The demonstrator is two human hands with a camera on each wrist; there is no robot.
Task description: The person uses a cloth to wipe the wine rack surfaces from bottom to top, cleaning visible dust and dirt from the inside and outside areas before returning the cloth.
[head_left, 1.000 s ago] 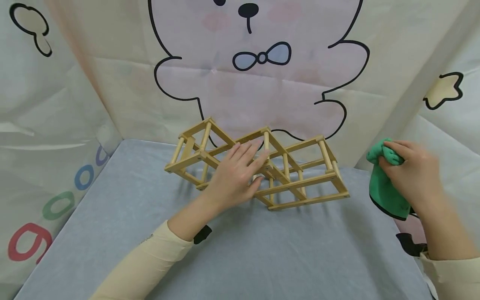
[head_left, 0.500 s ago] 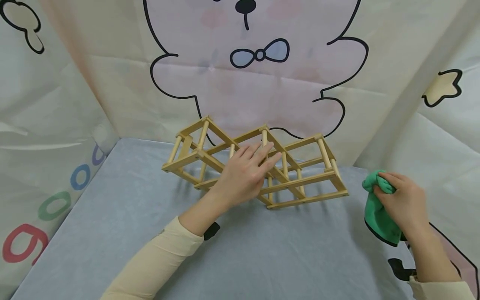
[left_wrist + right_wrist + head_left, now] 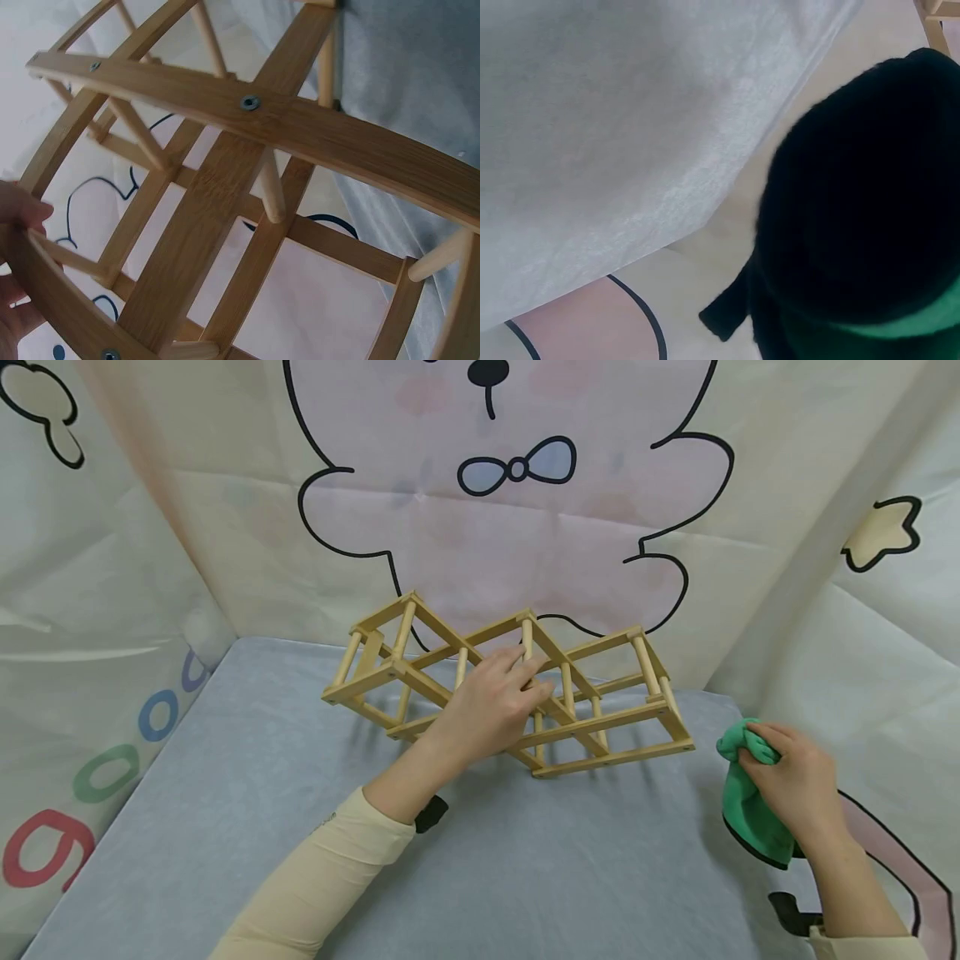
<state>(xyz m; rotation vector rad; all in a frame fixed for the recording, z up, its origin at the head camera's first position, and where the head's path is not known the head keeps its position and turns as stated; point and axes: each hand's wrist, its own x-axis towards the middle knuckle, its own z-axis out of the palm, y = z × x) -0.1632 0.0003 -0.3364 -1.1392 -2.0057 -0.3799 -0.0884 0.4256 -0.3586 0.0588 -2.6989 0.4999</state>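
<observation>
A mostly shadowed green cloth (image 3: 859, 202) looms near the grey table (image 3: 607, 127).

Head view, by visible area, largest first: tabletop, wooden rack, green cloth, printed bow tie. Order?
1. Blue-grey tabletop, cut off by the frame
2. Wooden rack, partly behind the left hand
3. Green cloth, partly covered by the right hand
4. Printed bow tie

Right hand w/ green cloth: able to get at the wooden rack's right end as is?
Likely yes: no object shows between the right hand and the rack's right end; the left hand grips nearer the middle.
</observation>
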